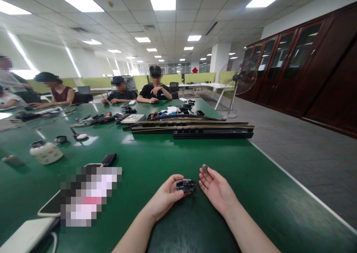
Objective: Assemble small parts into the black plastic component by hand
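Note:
Just above the green table, my left hand (167,195) grips a small black mechanical part (186,186) between thumb and fingers. The part has a ridged, uneven surface, and its exact kind cannot be made out. To its right, my right hand (219,189) is turned partly palm up, with curled fingers. A small grey piece (205,168) is pinched at its thumb and fingertip, too small to name. The two hands are apart, with a narrow gap between the black part and the right fingers.
Long black rails (213,134) with thin brass-coloured rods lie across the table (150,160) ahead. On the left are a white jar (47,152), a dark-cased device (52,202) and a white box (26,236). Tools and several people are farther back; a standing fan (235,82) is beyond the right edge.

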`<state>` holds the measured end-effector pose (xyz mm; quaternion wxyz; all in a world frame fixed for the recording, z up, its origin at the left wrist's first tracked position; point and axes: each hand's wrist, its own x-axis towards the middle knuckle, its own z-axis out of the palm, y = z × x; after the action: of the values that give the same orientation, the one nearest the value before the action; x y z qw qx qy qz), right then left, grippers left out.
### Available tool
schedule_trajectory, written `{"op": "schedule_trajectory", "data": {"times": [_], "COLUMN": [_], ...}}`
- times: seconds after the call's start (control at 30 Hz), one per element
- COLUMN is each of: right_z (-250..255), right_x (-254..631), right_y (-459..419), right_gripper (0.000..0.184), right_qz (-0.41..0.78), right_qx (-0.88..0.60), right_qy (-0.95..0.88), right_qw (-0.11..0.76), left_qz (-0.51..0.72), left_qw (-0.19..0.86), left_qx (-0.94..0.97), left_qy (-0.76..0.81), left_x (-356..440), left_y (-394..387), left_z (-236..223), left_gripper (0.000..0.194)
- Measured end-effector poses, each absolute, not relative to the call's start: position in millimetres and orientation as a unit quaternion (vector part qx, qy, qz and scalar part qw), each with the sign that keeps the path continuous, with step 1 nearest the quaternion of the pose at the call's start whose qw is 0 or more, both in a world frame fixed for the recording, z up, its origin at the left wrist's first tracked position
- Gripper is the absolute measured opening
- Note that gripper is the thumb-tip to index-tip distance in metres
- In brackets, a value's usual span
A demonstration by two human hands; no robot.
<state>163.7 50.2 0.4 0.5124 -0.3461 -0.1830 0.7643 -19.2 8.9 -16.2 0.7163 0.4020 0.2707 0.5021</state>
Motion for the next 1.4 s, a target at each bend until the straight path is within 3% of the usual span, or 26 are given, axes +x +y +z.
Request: {"op": "schedule_trajectory", "data": {"times": [0.37, 1.4], "right_z": [3.0, 0.9], "right_x": [163.8, 162.6], "right_y": [50.6, 50.6], "right_gripper": [0.009, 0.007], "right_qz": [0.789, 0.792], "right_qx": [-0.325, -0.323], "right_qy": [-0.096, -0.114], "right_qw": [0.512, 0.506], "left_qz": [0.491, 0.481], "left_qw": [0.718, 0.719], "left_qx": [0.396, 0.407], "left_qy": [0.294, 0.293], "left_x": [-19.9, -21.5], "left_y": [8.5, 8.9], "left_z": [-14.2, -16.3], "left_gripper": [0.046, 0.047]}}
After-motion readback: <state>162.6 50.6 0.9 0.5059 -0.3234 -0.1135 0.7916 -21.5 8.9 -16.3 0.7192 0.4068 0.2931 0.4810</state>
